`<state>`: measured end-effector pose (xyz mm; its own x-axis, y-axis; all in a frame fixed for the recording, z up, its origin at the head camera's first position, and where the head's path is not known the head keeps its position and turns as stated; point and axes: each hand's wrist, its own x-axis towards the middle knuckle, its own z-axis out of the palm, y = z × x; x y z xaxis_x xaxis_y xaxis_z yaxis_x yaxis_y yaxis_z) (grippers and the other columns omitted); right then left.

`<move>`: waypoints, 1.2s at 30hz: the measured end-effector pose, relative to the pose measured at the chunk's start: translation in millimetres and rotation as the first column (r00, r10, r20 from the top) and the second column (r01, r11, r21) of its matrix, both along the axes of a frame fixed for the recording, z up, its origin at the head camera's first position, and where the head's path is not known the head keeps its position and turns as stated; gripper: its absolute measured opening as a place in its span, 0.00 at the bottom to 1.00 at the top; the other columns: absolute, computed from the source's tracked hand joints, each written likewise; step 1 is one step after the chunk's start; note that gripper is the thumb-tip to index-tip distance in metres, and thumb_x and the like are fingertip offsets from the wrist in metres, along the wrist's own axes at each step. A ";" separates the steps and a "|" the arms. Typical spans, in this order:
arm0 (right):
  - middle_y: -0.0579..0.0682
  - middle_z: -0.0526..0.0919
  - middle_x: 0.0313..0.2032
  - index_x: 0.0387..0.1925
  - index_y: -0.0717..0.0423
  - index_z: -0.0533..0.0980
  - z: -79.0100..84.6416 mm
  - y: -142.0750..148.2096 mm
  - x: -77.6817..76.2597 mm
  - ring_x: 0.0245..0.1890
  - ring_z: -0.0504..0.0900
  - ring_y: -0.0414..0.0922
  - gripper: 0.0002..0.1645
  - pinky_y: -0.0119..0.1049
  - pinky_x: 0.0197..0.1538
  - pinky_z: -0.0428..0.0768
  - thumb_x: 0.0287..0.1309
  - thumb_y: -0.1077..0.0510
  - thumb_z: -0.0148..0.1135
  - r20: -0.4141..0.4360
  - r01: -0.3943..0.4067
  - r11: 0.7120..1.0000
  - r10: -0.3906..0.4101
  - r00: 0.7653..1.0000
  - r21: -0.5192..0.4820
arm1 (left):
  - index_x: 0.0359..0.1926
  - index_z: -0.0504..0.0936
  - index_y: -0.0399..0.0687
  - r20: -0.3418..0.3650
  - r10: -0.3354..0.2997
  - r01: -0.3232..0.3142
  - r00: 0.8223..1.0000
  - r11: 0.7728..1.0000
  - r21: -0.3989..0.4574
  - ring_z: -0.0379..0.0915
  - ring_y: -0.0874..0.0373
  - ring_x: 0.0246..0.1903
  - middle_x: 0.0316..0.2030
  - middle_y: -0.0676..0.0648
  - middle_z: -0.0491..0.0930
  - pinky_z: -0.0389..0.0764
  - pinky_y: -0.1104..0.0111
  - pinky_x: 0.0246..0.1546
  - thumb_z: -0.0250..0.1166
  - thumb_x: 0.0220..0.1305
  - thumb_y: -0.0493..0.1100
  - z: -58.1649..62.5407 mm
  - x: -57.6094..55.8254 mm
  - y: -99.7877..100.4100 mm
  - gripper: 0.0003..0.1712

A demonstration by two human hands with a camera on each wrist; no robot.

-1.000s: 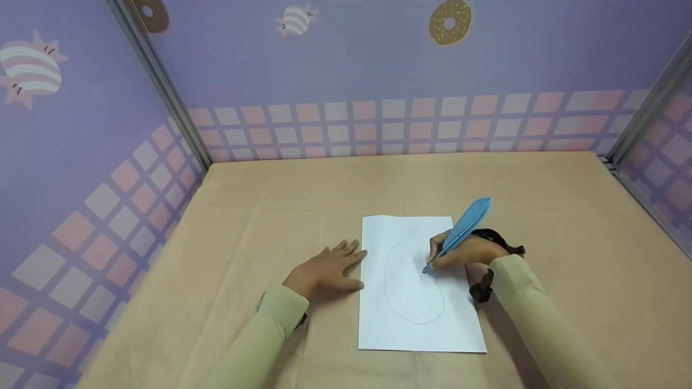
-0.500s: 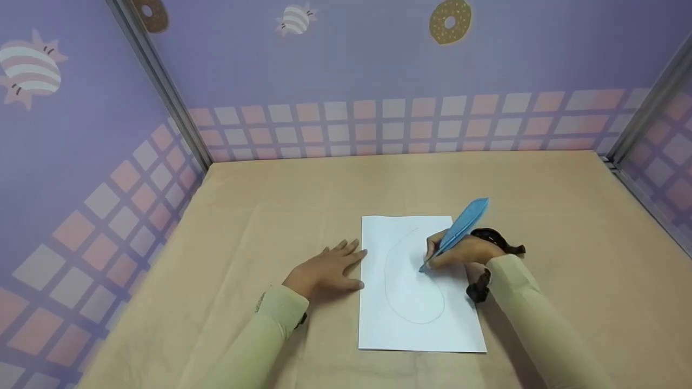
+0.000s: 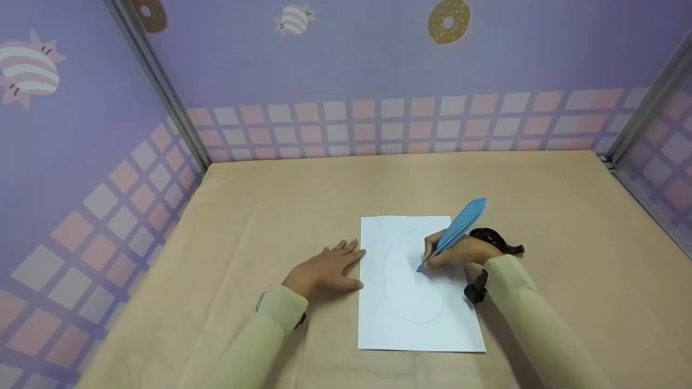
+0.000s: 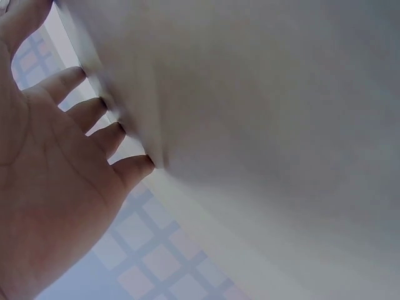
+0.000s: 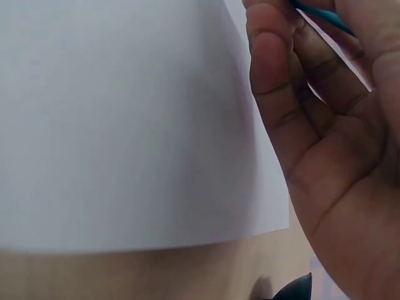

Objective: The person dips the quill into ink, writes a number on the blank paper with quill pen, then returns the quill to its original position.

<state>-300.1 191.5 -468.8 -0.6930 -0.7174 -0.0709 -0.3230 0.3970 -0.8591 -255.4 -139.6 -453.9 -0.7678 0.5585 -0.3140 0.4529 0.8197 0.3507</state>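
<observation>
A blue feather-shaped pen (image 3: pixel 458 227) is pinched between the thumb and fingers of my right hand (image 3: pixel 459 252). Its tip meets a white sheet of paper (image 3: pixel 400 335), near the middle of the page. A thin curved line runs down the sheet's left part, round the bottom and back up to the pen tip. My left hand (image 3: pixel 324 270) rests with spread fingers, its index fingertip and thumb tip at the paper's left edge. In the right wrist view, only a bit of the blue pen (image 5: pixel 325 15) shows between the fingers.
A tan cloth (image 3: pixel 281 200) covers the table under the paper. Purple panels with a pink and white checked band (image 3: pixel 364 127) stand at the back and sides, joined by grey metal posts (image 3: pixel 162 86). A black strap piece (image 3: pixel 494 240) shows by the right wrist.
My right hand and the pen have shifted slightly left and up over the paper, the pen tip lengthening the line. The left hand keeps its place.
</observation>
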 end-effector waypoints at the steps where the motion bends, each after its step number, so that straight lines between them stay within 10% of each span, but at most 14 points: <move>1: 0.52 0.85 0.31 0.28 0.55 0.81 -0.2 0.0 0.0 0.28 0.75 0.37 0.05 0.28 0.37 0.72 0.50 0.60 0.71 0.002 -0.002 1.000 0.002 1.000 -0.004 | 0.76 0.51 0.57 0.001 0.002 -0.002 1.000 1.000 0.002 0.32 0.49 0.76 0.77 0.50 0.40 0.41 0.49 0.75 0.57 0.64 0.64 0.2 0.3 -0.1 0.45; 36: 0.53 0.86 0.32 0.30 0.58 0.82 -3.7 -3.6 0.3 0.29 0.76 0.36 0.05 0.27 0.38 0.73 0.50 0.61 0.71 0.018 0.013 1.000 -0.013 1.000 -0.027 | 0.76 0.50 0.56 0.007 -0.002 0.002 1.000 1.000 -0.001 0.31 0.50 0.76 0.77 0.49 0.39 0.40 0.49 0.75 0.57 0.63 0.63 -1.7 -1.6 0.2 0.46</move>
<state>-299.9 188.0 -472.5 -0.7010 -0.7103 -0.0635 -0.3029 0.3773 -0.8752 -257.1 -139.4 -455.7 -0.7643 0.5597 -0.3201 0.4520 0.8192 0.3531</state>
